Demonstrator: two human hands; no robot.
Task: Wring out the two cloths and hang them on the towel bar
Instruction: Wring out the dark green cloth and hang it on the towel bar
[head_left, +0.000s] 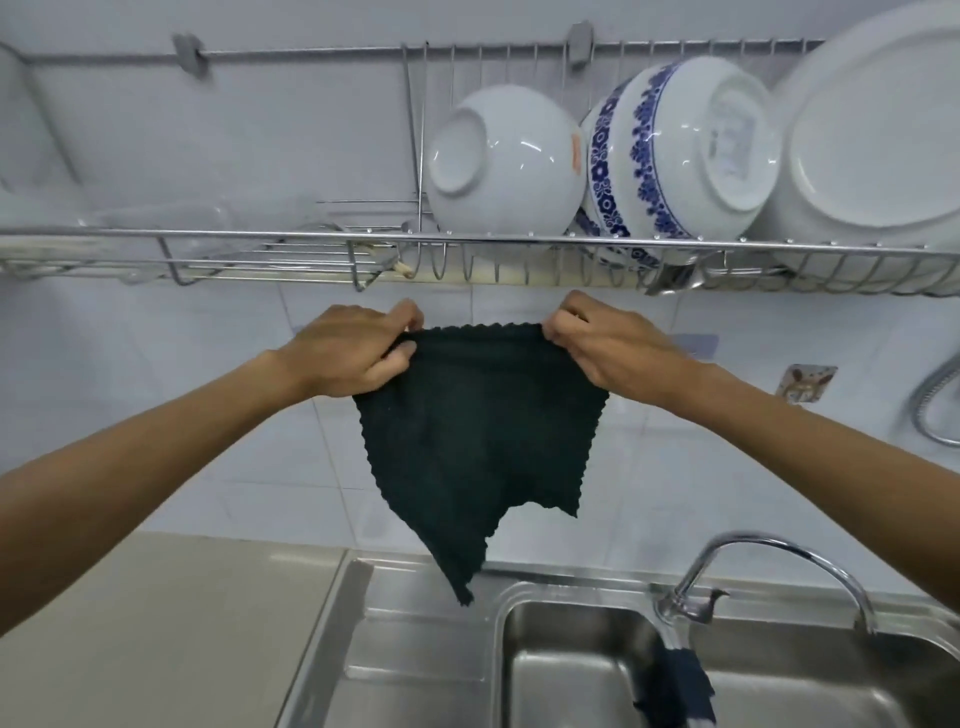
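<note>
Left hand (348, 353) and right hand (608, 348) each pinch shut on a top corner of the dark cloth (472, 431), top edge stretched level at frame centre, just below the rack rail (311, 238), equally near both.

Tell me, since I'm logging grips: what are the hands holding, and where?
The dark cloth, pinched at its two top corners by the left hand and right hand.

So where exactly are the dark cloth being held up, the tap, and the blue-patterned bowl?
dark cloth (478, 415), head view, middle of the hanging fabric.
tap (779, 551), head view, top of the curved spout.
blue-patterned bowl (675, 150), head view, its white outer wall.
</note>
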